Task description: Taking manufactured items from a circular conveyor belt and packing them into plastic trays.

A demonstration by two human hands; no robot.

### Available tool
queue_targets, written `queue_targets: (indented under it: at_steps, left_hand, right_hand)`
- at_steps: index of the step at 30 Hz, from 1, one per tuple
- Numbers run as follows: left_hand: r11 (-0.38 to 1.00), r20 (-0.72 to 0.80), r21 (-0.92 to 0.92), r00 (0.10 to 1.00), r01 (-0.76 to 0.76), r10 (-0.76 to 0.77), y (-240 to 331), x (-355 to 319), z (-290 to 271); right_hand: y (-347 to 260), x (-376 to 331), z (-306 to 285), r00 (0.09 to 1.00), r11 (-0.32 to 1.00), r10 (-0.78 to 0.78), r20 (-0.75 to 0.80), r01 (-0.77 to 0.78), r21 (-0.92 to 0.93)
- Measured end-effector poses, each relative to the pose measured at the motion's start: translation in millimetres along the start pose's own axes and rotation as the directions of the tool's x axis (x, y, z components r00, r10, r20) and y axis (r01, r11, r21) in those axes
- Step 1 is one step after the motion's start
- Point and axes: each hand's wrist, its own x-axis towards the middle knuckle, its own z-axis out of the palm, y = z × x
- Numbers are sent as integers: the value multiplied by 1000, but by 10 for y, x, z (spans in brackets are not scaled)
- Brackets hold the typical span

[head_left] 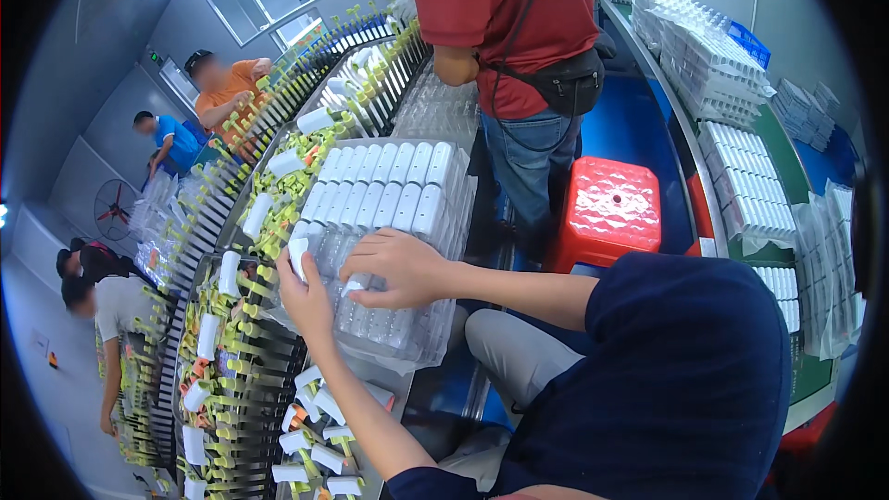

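Head view, looking down: nearest are loose white plastic pieces (319, 400) lying on the green-pegged conveyor (222, 380) at the lower left, beside the person's left forearm. Just beyond, the left hand (304, 294) rests at the near left edge of a clear plastic tray (407, 338), its fingers closed around one white piece (298, 253) that stands upright above the knuckles. The right hand (394, 267) lies flat over the tray's empty near rows, fingertips curled down and pinching a small white piece (353, 287) against a pocket. The two hands almost touch; the held piece sits to the left of the right fingers, its long axis pointing away from the person, in line with the pockets. Farther along, the tray's far rows hold filled white pieces (384, 187) lying parallel. Beyond stand a red stool (609, 208) and a person in a red shirt (505, 0).
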Motion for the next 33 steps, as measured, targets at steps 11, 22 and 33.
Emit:
queue_targets:
  at_steps: [11, 22, 33]
  left_hand:
    - [940, 96, 212, 963, -266, 251, 48, 3, -28]
    - [983, 64, 120, 989, -137, 130, 65, 18, -20]
    - [996, -355, 0, 931, -88, 82, 400, -296, -608]
  right_hand:
    - [36, 34, 5, 999, 999, -30, 35, 31, -10]
    - [24, 99, -60, 990, 997, -68, 121, 64, 37]
    - [788, 881, -379, 925, 932, 321, -203, -271, 240]
